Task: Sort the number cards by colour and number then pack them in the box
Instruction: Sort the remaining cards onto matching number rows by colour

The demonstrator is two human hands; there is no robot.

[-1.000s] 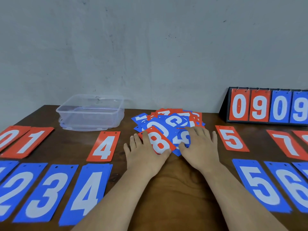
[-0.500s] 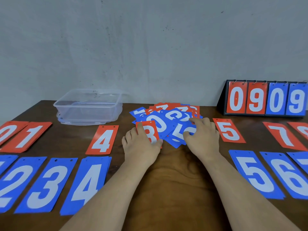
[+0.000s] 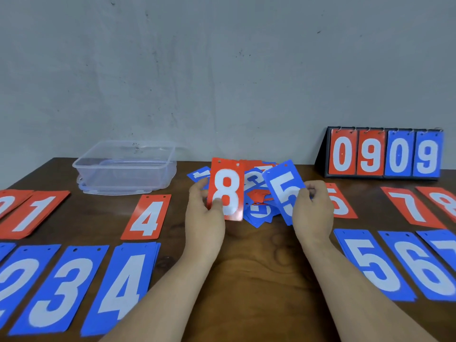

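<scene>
Left hand (image 3: 204, 218): pinches the red 8 card (image 3: 225, 188), upright.
Right hand (image 3: 313, 211): grasps the blue 5 card (image 3: 283, 188), tilted.
Pile (image 3: 256, 211): mixed cards behind both, partly covered.
Table (image 3: 259, 262): dark wood, with a grey wall (image 3: 222, 70) behind.
Box (image 3: 125, 166): clear, at 10 o'clock.
Scoreboard (image 3: 385, 154): at 2 o'clock.
Sorted rows (image 3: 148, 217): cut off at 9 and 3 o'clock.

Evenly and softly lit, with only faint shadows on the worktop (image 3: 256, 267). Mildly blurred all over, stretched and bowed toward the lower corners.
</scene>
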